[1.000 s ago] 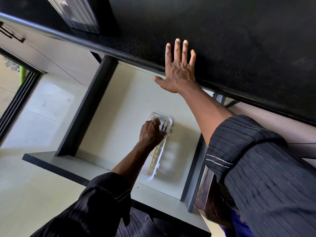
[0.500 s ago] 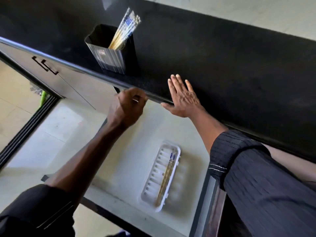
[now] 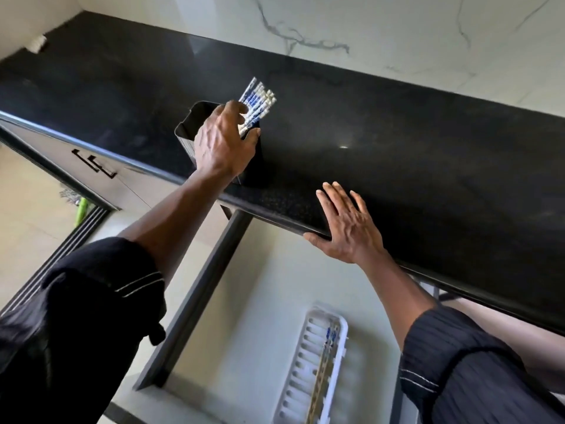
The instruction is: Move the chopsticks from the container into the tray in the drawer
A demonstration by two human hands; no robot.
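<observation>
A black container [image 3: 186, 130] stands near the front edge of the black countertop [image 3: 397, 148]. A bundle of chopsticks [image 3: 258, 101] with white and blue tops leans out of it. My left hand [image 3: 223, 145] is over the container's mouth, fingers closing around the chopsticks' upper part. My right hand [image 3: 348, 228] lies flat on the countertop's edge, fingers spread, holding nothing. Below, the drawer [image 3: 244, 316] is pulled out. A white slotted tray [image 3: 301, 362] lies in it with two chopsticks [image 3: 324, 362] inside.
A marble wall [image 3: 367, 32] rises behind the countertop. Cabinet fronts with black handles [image 3: 94, 163] are at the left, above a pale tiled floor [image 3: 27, 228]. A dark drawer side rail [image 3: 198, 301] runs along the drawer's left.
My left hand left the tray in the drawer, rose past the countertop's edge and reached the chopsticks in the container. The view tilted upward. My right hand stayed on the countertop's edge.
</observation>
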